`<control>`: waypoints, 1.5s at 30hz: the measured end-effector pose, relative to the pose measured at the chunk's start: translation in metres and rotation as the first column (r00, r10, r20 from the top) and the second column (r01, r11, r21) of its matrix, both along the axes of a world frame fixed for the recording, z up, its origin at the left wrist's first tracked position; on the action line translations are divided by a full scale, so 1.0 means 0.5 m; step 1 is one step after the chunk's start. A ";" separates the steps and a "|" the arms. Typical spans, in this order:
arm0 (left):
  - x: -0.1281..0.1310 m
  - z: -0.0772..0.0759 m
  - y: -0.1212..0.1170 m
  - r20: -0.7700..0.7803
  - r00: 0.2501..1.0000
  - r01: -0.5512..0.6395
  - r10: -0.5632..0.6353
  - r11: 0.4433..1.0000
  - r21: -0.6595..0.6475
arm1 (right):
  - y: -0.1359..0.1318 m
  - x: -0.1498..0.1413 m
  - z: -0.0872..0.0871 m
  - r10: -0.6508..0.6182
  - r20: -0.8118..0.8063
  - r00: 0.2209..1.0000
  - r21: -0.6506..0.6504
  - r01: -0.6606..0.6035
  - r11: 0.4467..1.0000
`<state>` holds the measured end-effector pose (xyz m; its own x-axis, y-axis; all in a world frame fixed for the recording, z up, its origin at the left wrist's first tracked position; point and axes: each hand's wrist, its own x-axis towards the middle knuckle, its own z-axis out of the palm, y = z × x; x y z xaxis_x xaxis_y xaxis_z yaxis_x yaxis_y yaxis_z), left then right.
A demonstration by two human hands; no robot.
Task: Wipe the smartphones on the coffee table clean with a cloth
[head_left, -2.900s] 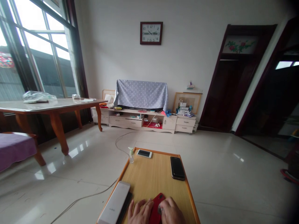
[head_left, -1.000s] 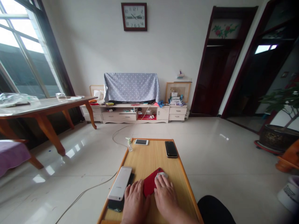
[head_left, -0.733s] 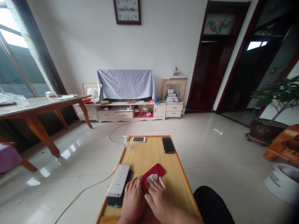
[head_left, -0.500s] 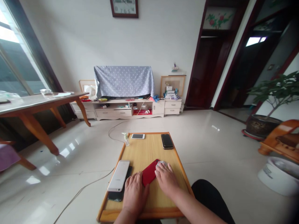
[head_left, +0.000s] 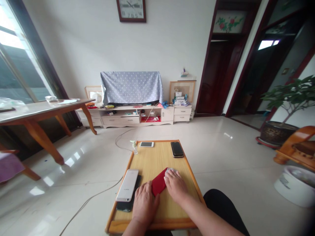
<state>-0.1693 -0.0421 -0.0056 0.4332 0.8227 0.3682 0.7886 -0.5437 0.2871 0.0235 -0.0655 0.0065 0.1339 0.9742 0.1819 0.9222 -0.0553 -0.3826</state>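
Note:
A red phone point(head_left: 159, 182) lies back up and slanted on a small wooden table point(head_left: 150, 157). Its lower left end is gripped by my left hand point(head_left: 144, 198), fingers along the edge and thumb at the near side. My right hand point(head_left: 176, 185) presses a crumpled whitish cloth point(head_left: 169, 171) onto the phone's upper right corner, which the cloth partly hides. Left of my left hand, a white phone point(head_left: 127, 185) rests face down across a dark phone point(head_left: 129, 204).
At the table's far edge are a small pump bottle point(head_left: 134, 148), a white phone with a dark screen point(head_left: 146, 144) and stacked dark phones point(head_left: 177, 149). A cable point(head_left: 93, 196) runs over the floor at left. My knee point(head_left: 222, 209) is close on the right.
The cloth under my right hand has shifted slightly over the red phone's top corner, covering the camera spot seen before. My left hand keeps its hold. The whole view has tilted a little.

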 end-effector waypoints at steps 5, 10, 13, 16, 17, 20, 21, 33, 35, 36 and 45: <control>-0.010 -0.018 0.010 0.011 1.000 0.017 -0.017 1.000 -0.025 | -0.031 -0.076 -0.008 0.198 -0.025 0.980 0.044 -0.197 0.980; -0.011 -0.027 0.012 0.030 1.000 0.007 -0.006 1.000 -0.030 | -0.026 -0.082 -0.007 0.268 -0.030 0.963 0.076 -0.265 0.961; -0.006 -0.028 0.009 0.050 0.999 -0.021 0.021 1.000 0.003 | 0.011 -0.044 -0.001 0.116 -0.033 0.993 0.060 -0.114 0.992; -0.008 -0.036 0.010 0.060 0.998 -0.027 0.026 0.999 0.025 | 0.029 -0.043 -0.003 0.051 -0.034 0.998 0.050 -0.050 0.997; -0.010 -0.040 0.012 0.064 0.998 -0.022 0.020 0.999 0.025 | 0.029 -0.053 -0.006 0.082 -0.038 0.996 0.052 -0.080 0.995; -0.017 -0.053 0.019 0.082 0.996 0.017 -0.018 1.000 0.011 | 0.017 -0.095 -0.012 0.233 -0.060 0.971 0.070 -0.229 0.971; -0.019 -0.056 0.021 0.089 0.996 0.029 -0.030 1.000 0.006 | 0.014 -0.107 -0.012 0.262 -0.068 0.963 0.077 -0.256 0.964; -0.005 -0.037 0.010 0.056 0.997 -0.046 0.049 0.997 -0.056 | 0.086 0.004 0.004 0.077 0.037 0.996 0.037 -0.078 0.996; -0.003 -0.032 0.009 0.043 0.998 -0.047 0.050 0.996 -0.072 | 0.079 0.034 -0.011 0.019 0.040 0.999 0.018 -0.020 1.000; -0.002 -0.031 0.010 0.039 0.998 -0.045 0.048 0.996 -0.078 | 0.069 0.043 -0.019 -0.005 0.043 0.999 0.007 0.004 1.000; 0.000 -0.031 0.014 0.043 0.999 -0.016 0.021 0.994 -0.112 | -0.070 -0.043 -0.053 0.245 0.045 0.968 0.089 -0.248 0.965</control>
